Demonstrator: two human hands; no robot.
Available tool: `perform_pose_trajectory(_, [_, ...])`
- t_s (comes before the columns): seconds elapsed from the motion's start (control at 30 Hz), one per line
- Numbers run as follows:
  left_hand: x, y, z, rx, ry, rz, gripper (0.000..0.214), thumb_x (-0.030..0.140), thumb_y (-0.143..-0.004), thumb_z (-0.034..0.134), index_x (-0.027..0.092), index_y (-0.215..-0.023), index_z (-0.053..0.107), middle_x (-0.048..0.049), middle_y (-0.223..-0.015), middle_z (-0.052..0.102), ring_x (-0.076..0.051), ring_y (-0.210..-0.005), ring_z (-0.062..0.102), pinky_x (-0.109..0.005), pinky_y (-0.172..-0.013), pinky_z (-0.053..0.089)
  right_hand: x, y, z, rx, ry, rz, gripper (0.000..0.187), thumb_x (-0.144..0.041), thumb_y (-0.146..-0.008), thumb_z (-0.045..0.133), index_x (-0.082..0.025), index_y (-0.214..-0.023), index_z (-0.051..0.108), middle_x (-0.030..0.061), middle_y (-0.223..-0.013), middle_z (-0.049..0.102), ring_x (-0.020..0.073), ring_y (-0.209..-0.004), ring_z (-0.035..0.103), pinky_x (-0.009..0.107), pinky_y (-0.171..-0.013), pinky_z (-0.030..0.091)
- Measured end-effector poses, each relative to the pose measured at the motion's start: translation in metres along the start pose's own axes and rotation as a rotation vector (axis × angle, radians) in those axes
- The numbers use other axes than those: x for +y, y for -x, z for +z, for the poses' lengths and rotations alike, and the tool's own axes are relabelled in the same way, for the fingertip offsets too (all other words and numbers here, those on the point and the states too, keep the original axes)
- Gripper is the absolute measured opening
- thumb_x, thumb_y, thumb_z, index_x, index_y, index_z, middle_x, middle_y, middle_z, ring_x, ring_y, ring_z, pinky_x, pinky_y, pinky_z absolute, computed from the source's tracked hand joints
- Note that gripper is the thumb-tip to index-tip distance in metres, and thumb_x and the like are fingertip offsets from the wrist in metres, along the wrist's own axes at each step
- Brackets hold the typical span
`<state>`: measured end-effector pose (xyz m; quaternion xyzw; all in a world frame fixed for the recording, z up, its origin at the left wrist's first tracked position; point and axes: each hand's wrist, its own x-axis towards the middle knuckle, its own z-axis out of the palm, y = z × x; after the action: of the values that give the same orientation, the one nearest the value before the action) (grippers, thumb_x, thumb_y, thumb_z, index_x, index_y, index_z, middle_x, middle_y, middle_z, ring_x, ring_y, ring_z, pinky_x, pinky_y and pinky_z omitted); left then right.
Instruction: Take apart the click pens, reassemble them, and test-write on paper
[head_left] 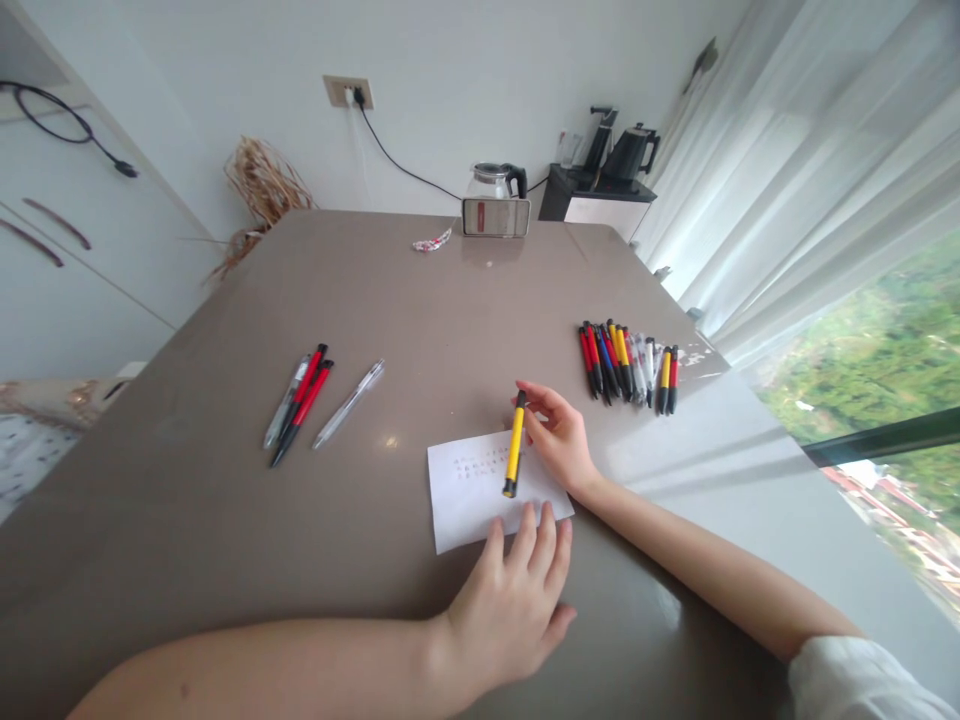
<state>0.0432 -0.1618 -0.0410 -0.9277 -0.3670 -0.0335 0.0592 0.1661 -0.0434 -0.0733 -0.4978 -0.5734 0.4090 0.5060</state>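
Between the thumb and fingers of my right hand [559, 435] is a yellow pen [515, 445] with black ends, held above a sheet of white paper [457, 510]. Several short lines of handwriting show on the sheet's upper part, some of it hidden behind the pen and hand. My left hand [517, 590] lies at the paper's lower edge, fingers stretched out and spread, holding nothing. To the left of the sheet, a clear pen [349, 405] lies by itself. Farther left, a red pen [304, 410] lies in a small group with another red pen and a clear one.
A row of red, blue, yellow and clear pens [616, 362] lies at the right of the brown table [405, 310]. At its far edge stand a glass pot [489, 182] and a box-like metallic object [496, 218], beside a crumpled wrapper [433, 242]. A black kettle [628, 155] stands behind.
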Motion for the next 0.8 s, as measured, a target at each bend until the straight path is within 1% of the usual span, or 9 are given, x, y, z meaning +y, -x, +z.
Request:
perform_pose_trajectory(0.1, [-0.002,0.0,0.004,0.031,0.007,0.073,0.051,0.038,-0.085,0.022,0.011,-0.127,0.032,-0.0122,-0.129,0.039,-0.024,-0.118,0.033,-0.036,-0.089,0.03,-0.001,-0.001,0.0,0.02,-0.053,-0.015,0.03,-0.027,-0.076,0.047,-0.019,-0.105,0.052,0.0061,-0.09,0.057,0.0142,-0.077,0.054,0.021,-0.048,0.044])
perform_pose_trajectory(0.2, [-0.004,-0.001,0.007,0.073,0.019,0.149,0.05,0.036,-0.085,0.021,0.009,-0.124,0.037,-0.013,-0.127,0.041,-0.025,-0.116,0.034,-0.036,-0.089,0.028,-0.005,-0.005,-0.002,0.031,-0.152,-0.055,0.023,-0.027,-0.077,0.047,-0.02,-0.098,0.053,0.005,-0.088,0.057,0.0144,-0.076,0.054,0.02,-0.045,0.043])
perform_pose_trajectory(0.3, [-0.006,-0.002,0.007,0.08,0.039,0.175,0.049,0.035,-0.086,0.02,0.009,-0.123,0.038,-0.0126,-0.127,0.041,-0.025,-0.116,0.034,-0.037,-0.09,0.027,-0.015,-0.009,-0.008,0.126,-0.184,-0.135,0.016,-0.026,-0.076,0.05,-0.022,-0.091,0.05,0.0035,-0.087,0.054,0.0134,-0.075,0.054,0.02,-0.044,0.044])
perform_pose_trajectory(0.37, [-0.007,-0.002,0.006,0.079,0.054,0.181,0.049,0.035,-0.086,0.02,0.008,-0.123,0.038,-0.0124,-0.127,0.041,-0.025,-0.116,0.034,-0.038,-0.09,0.026,-0.022,-0.011,-0.013,0.21,-0.127,-0.225,0.015,-0.024,-0.075,0.052,-0.023,-0.089,0.048,0.0031,-0.088,0.053,0.0132,-0.075,0.054,0.021,-0.047,0.046])
perform_pose_trajectory(0.43, [-0.008,-0.002,0.005,0.077,0.067,0.181,0.049,0.035,-0.086,0.02,0.008,-0.122,0.038,-0.0125,-0.127,0.041,-0.025,-0.117,0.033,-0.038,-0.091,0.025,-0.028,-0.013,-0.018,0.238,-0.024,-0.341,0.013,-0.021,-0.075,0.052,-0.023,-0.087,0.047,0.0035,-0.088,0.052,0.014,-0.078,0.054,0.024,-0.051,0.047])
perform_pose_trajectory(0.5, [-0.008,-0.002,0.005,0.073,0.079,0.174,0.049,0.036,-0.086,0.02,0.008,-0.122,0.038,-0.0126,-0.127,0.041,-0.025,-0.117,0.033,-0.038,-0.092,0.024,-0.031,-0.013,-0.022,0.193,0.084,-0.462,0.011,-0.018,-0.076,0.052,-0.022,-0.084,0.047,0.0035,-0.086,0.053,0.0146,-0.08,0.055,0.026,-0.056,0.048])
perform_pose_trajectory(0.57, [-0.009,-0.001,0.006,0.068,0.091,0.166,0.05,0.037,-0.086,0.02,0.008,-0.122,0.039,-0.0125,-0.127,0.042,-0.026,-0.117,0.033,-0.039,-0.092,0.023,-0.032,-0.012,-0.023,0.127,0.152,-0.546,0.012,-0.015,-0.075,0.051,-0.022,-0.082,0.045,0.0027,-0.082,0.054,0.0143,-0.079,0.056,0.027,-0.059,0.048])
perform_pose_trajectory(0.63, [-0.009,-0.002,0.006,0.062,0.099,0.163,0.05,0.038,-0.085,0.02,0.009,-0.122,0.039,-0.0123,-0.127,0.041,-0.026,-0.117,0.033,-0.038,-0.092,0.023,-0.032,-0.012,-0.022,0.096,0.177,-0.551,0.015,-0.014,-0.075,0.051,-0.022,-0.083,0.042,0.0021,-0.08,0.054,0.0139,-0.078,0.057,0.028,-0.06,0.049])
perform_pose_trajectory(0.8, [-0.007,-0.002,0.005,0.064,0.094,0.152,0.05,0.038,-0.086,0.02,0.009,-0.122,0.038,-0.0117,-0.128,0.04,-0.025,-0.118,0.032,-0.038,-0.093,0.022,-0.035,-0.009,-0.021,0.096,0.151,-0.434,0.022,-0.017,-0.075,0.052,-0.023,-0.089,0.037,0.0027,-0.084,0.055,0.0139,-0.079,0.059,0.025,-0.057,0.05])
